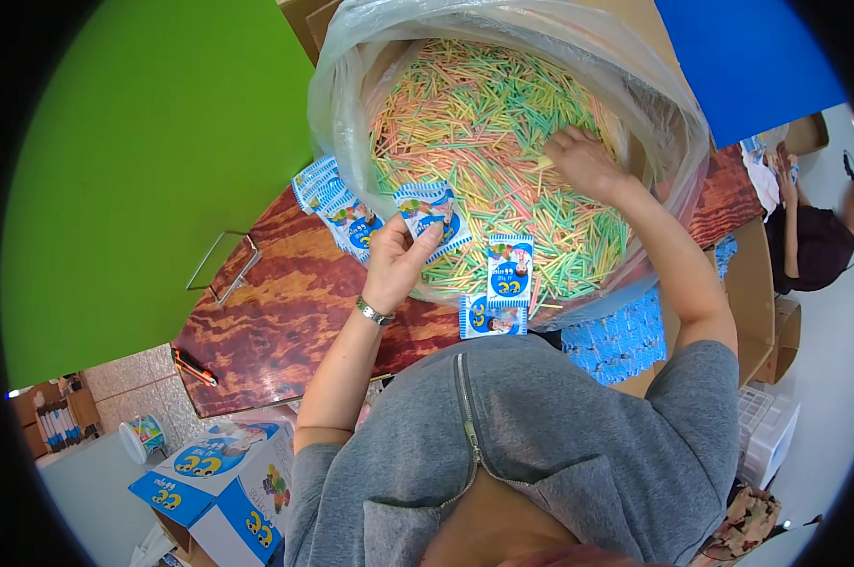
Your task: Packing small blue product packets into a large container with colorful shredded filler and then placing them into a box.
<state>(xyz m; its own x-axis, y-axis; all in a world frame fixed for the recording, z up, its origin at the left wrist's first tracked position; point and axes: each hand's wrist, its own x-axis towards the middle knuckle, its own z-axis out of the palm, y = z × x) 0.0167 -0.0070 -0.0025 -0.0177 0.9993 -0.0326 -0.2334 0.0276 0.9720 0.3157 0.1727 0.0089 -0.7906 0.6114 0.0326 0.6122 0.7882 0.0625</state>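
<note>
My left hand point(399, 260) pinches a small blue-and-white packet point(427, 210) at the left side of a big clear plastic bag point(351, 85). Thin candy sticks point(474, 142) in pink, yellow and green fill the bag. Deep in its right side, my right hand point(583, 163) has its fingers bent down among the sticks, with a pale yellow one at the thumb. More packets point(337, 213) overlap just left of my left hand. Another packet point(510, 269) lies on the near edge of the sticks, above one more packet point(493, 319) close to my body.
The bag lines a cardboard box point(640, 24) at a reddish wood-patterned table point(285, 293). A metal wire stand point(229, 265) and an orange cutter point(196, 367) lie at the left. Blue packets point(621, 335) are heaped below the bag. A printed carton point(224, 482) stands lower left; another person point(814, 227) works at the right.
</note>
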